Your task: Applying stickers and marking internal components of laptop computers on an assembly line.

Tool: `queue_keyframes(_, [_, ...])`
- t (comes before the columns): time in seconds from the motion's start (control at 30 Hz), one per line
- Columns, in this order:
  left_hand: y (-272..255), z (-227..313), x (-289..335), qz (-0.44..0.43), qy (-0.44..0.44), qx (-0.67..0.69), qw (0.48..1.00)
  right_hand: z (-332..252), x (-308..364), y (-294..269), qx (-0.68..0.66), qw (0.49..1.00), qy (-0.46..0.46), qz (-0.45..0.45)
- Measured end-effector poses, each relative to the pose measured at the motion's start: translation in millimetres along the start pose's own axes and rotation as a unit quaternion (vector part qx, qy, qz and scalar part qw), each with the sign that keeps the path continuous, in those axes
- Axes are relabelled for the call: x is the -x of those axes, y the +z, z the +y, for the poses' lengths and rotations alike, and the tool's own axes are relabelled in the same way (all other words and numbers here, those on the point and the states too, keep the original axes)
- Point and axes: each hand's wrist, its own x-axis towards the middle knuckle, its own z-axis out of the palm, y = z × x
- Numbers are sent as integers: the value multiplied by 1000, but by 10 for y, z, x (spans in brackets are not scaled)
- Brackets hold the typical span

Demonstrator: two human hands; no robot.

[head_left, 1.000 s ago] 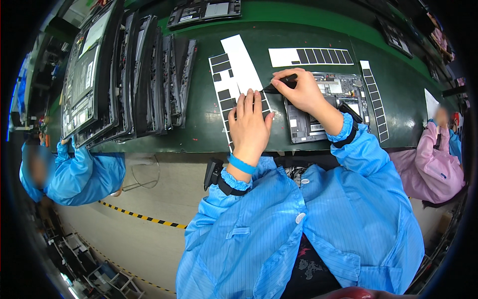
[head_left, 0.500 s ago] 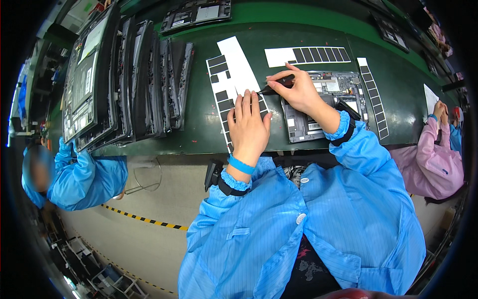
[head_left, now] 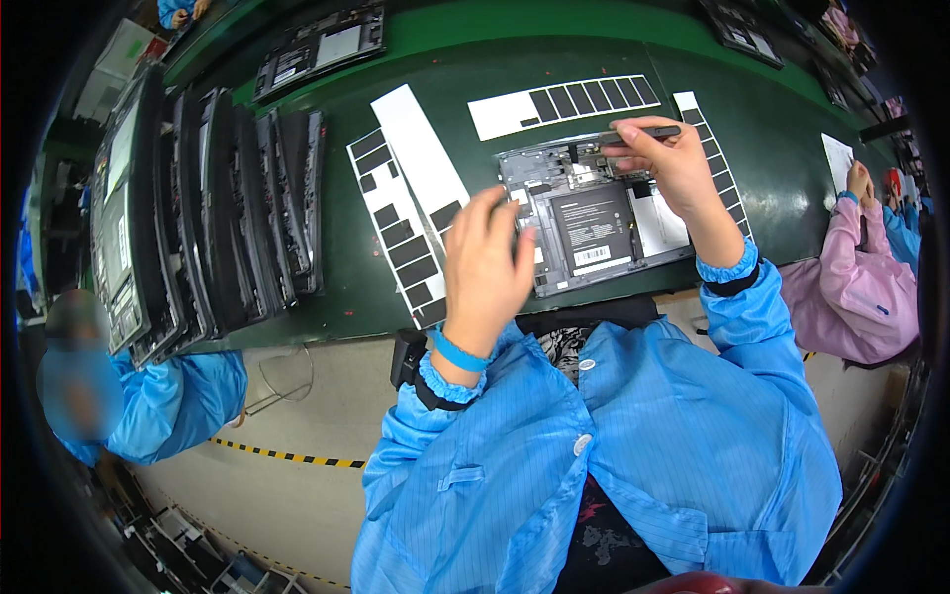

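Plainly, from the head camera, the one view I have, I see an opened tablet (head_left: pixel 594 213) lying back-side up on the green bench (head_left: pixel 792 129), square in front of me, its near edge close to the bench's front edge; I judge it sits there so both hands can reach into it without stretching. My left hand (head_left: pixel 485 267) rests on the tablet's left end, fingers (head_left: pixel 510 233) curled loosely down onto the frame, seemingly pinning it flat rather than grasping anything; I cannot tell whether anything small sits under the fingertips. My right hand (head_left: pixel 673 163) is closed around a thin dark tool (head_left: pixel 643 132), held like a pen, nearly level over the tablet's upper edge, which would suit fine work among the parts there.

White backing sheets carrying black rectangular pads (head_left: pixel 401 233) lie just left of the tablet, with a similar strip (head_left: pixel 564 104) beyond it and another (head_left: pixel 717 168) at its right, partly behind my right wrist, all within easy reach. Further left, a row of dark tablet shells (head_left: pixel 237 208) stands on edge, packed tight. A blue-sleeved person (head_left: pixel 168 406) sits at my left, a pink-sleeved one (head_left: pixel 861 287) at my right.
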Motion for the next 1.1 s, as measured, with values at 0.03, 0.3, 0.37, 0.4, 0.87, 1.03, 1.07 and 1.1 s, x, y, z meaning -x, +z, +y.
queue_keyframes(0.03, [56, 56, -10, 0, 41, 23, 999, 17, 12, -21, -2, 1000, 9, -20])
queue_keyframes(0.3, [337, 218, -15, -87, 102, -4, 991, 174, -43, -88, -10, 994, 61, -87])
queue_keyframes(0.37, [340, 212, -23, -97, 92, 2, 991, 176, -35, -79, 2, 994, 68, -89])
queue_keyframes(0.4, [335, 214, -32, -104, 91, -2, 990, 174, -25, -68, 2, 995, 58, -80])
queue_keyframes(0.87, [327, 247, -82, -125, 72, -15, 989, 181, -22, -5, 17, 998, 49, -43])
queue_keyframes(1.03, [422, 337, -211, -90, 76, -62, 991, 172, -22, -11, 15, 998, 47, -44])
queue_keyframes(1.07, [436, 349, -215, -90, 81, -95, 988, 174, -16, -16, 14, 998, 49, -43])
queue_keyframes(1.1, [471, 343, -228, -85, 94, -121, 985, 184, -28, -27, 15, 998, 46, -45])
